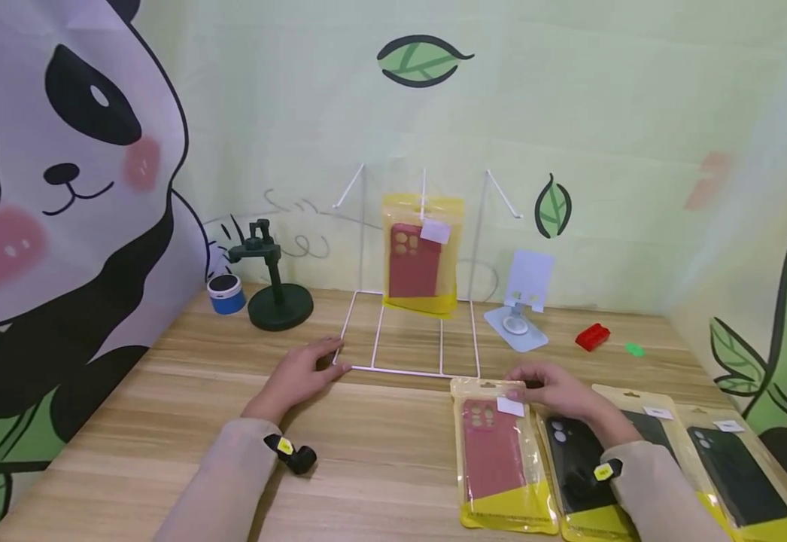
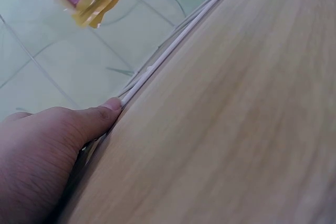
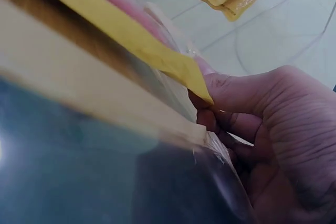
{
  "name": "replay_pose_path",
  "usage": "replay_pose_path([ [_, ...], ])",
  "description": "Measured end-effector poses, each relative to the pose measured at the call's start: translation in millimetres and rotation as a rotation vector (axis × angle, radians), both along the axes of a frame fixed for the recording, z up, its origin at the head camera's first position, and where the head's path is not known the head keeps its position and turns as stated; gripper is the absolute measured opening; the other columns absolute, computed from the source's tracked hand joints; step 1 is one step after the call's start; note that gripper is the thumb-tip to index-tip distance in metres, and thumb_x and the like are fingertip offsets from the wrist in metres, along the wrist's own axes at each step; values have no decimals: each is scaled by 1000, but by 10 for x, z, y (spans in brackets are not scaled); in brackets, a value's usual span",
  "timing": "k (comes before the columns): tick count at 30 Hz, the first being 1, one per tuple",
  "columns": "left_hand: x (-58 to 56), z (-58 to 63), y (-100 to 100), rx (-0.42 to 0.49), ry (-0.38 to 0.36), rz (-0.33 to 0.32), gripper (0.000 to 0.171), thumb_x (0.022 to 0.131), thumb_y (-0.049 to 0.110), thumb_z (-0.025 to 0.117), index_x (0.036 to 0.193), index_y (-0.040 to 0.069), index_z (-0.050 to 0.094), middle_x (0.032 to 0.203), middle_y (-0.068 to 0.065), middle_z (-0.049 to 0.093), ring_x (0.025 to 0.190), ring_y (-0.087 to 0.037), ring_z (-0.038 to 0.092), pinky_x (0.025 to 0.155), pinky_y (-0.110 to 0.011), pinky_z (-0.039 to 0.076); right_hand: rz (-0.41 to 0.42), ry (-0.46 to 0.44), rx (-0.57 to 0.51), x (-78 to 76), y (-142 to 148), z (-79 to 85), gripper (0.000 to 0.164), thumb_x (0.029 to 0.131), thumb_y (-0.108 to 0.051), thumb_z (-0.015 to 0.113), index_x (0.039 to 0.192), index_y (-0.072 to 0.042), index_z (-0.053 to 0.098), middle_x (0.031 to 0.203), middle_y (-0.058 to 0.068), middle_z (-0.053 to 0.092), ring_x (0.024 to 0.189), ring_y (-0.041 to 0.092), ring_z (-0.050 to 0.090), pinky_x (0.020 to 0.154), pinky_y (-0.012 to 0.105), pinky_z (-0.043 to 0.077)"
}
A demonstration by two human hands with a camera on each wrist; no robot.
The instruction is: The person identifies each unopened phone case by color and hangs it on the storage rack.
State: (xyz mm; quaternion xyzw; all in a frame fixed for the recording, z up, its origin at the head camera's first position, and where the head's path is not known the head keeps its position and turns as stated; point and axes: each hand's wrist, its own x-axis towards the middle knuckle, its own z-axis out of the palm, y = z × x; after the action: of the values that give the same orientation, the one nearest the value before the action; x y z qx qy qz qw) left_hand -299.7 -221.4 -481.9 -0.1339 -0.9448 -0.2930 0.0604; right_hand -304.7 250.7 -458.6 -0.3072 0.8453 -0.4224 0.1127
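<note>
- Right hand (image 1: 559,393) pinches red-case packet (image 1: 493,455) by top corner, near rack's front-right.
- Left hand (image 1: 302,379) rests ungripping on rack (image 1: 407,371) corner.
- Packet likely light, slick; top edge best hold.

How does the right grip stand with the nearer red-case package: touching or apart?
Touching. The right wrist view shows the right grip at the red-case package, its thumb against the yellow corner.
</note>
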Motion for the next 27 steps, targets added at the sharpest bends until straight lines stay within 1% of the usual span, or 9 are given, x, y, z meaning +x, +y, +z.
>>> replay_pose_path([
  [5, 9, 16, -26, 0, -5, -1, 60, 97, 50, 63, 147, 18, 54, 154, -5, 46, 143, -29, 40, 117, -51, 31, -56, 32, -40, 21, -47, 27, 7, 96, -18, 70, 96, -11, 71, 86, 3, 66, 76, 15, 56, 67, 27, 48],
  [8, 6, 15, -29, -2, 1, -8, 61, 97, 50, 63, 147, 17, 54, 154, -6, 47, 143, -28, 41, 117, -50, 31, -146, 38, -108, 66, -88, 85, 9, 96, -15, 70, 96, -6, 69, 81, 2, 64, 69, 16, 54, 61, 29, 48],
  [11, 1, 13, -21, -1, 10, -13, 60, 97, 48, 64, 146, 16, 55, 153, -7, 47, 143, -28, 41, 117, -49, 32, -249, 29, -188, 91, -112, 160, 16, 96, -15, 71, 100, 0, 69, 82, 0, 67, 73, 15, 58, 64, 29, 53],
  [14, -1, 10, -4, 2, 10, -10, 59, 97, 47, 65, 146, 15, 56, 153, -7, 48, 142, -29, 42, 117, -50, 32, -316, 66, -263, 133, -146, 303, 21, 95, -15, 72, 103, 5, 70, 80, 0, 70, 72, 11, 60, 67, 28, 55],
  [17, -10, 3, 13, 9, 17, -10, 59, 96, 47, 66, 145, 15, 57, 152, -8, 49, 141, -29, 43, 117, -49, 32, -314, 167, -270, 227, -225, 522, 19, 94, -15, 73, 105, 1, 73, 79, -2, 72, 68, 9, 59, 63, 25, 53],
  [20, -14, -9, 13, 14, 25, -12, 59, 95, 47, 67, 144, 14, 58, 151, -8, 50, 140, -30, 44, 117, -49, 33, -246, 291, -240, 414, -414, 835, 11, 91, -10, 75, 102, -7, 76, 80, -1, 72, 65, 9, 58, 57, 24, 50],
  [23, -11, -10, 2, 21, 19, -12, 59, 95, 46, 67, 144, 14, 58, 150, -8, 51, 140, -30, 44, 116, -49, 33, -50, 443, -263, 578, -694, 1167, 16, 86, 2, 77, 97, -10, 76, 86, 2, 74, 71, 12, 65, 66, 23, 56],
  [25, -5, -4, -11, 24, 23, -11, 59, 95, 46, 67, 144, 14, 58, 150, -7, 51, 140, -30, 45, 116, -50, 34, 109, 559, -298, 644, -911, 1387, 25, 82, 9, 77, 96, -10, 75, 89, 3, 74, 75, 12, 68, 70, 23, 58],
  [27, 2, 5, -22, 22, 31, -8, 58, 95, 47, 67, 144, 16, 58, 150, -6, 52, 140, -29, 45, 116, -49, 34, 225, 659, -307, 691, -1125, 1604, 30, 80, 12, 77, 97, -13, 74, 90, 0, 74, 78, 11, 69, 73, 22, 58],
])
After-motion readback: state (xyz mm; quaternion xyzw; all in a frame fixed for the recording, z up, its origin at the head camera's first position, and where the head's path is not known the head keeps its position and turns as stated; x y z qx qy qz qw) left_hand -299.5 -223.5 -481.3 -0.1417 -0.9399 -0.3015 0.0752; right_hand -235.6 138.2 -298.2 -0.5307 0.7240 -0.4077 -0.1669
